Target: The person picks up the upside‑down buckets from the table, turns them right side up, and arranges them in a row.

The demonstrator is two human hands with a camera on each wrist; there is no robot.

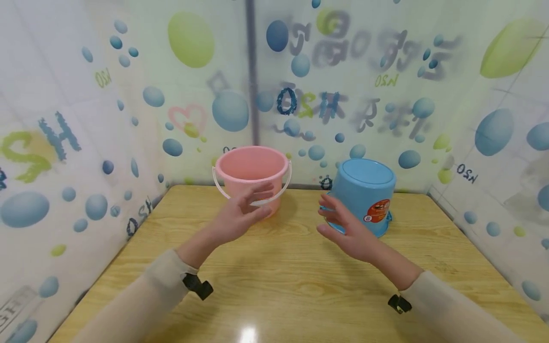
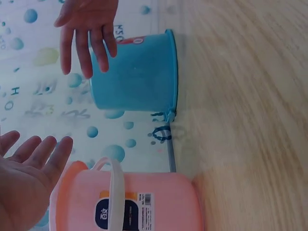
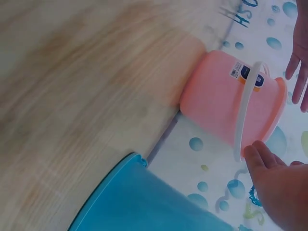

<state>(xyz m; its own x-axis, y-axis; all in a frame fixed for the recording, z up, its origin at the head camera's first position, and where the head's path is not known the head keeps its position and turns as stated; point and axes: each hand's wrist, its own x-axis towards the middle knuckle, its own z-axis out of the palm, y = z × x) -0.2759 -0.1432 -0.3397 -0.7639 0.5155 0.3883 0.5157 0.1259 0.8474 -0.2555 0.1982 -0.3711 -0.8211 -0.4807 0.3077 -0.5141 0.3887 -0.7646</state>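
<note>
A pink bucket [image 1: 253, 166] stands upright at the back of the table, its white handle [image 2: 115, 197] hanging down across the front. To its right a blue bucket [image 1: 362, 190] sits upside down, base up, with a red label on its side. My left hand [image 1: 238, 214] is held in the air in front of the pink bucket, fingers extended and holding nothing. In front and to the left of the blue bucket hovers my right hand [image 1: 349, 233], its fingers also extended and nothing in it. In the left wrist view both palms show bare.
The wooden table [image 1: 283, 286] runs back to a wall covering [image 1: 300, 133] printed with blue and green bubbles and letters. Similar printed sheets close off the left and right sides. Both wrists wear small black devices, the left one [image 1: 197, 286] below the sleeve.
</note>
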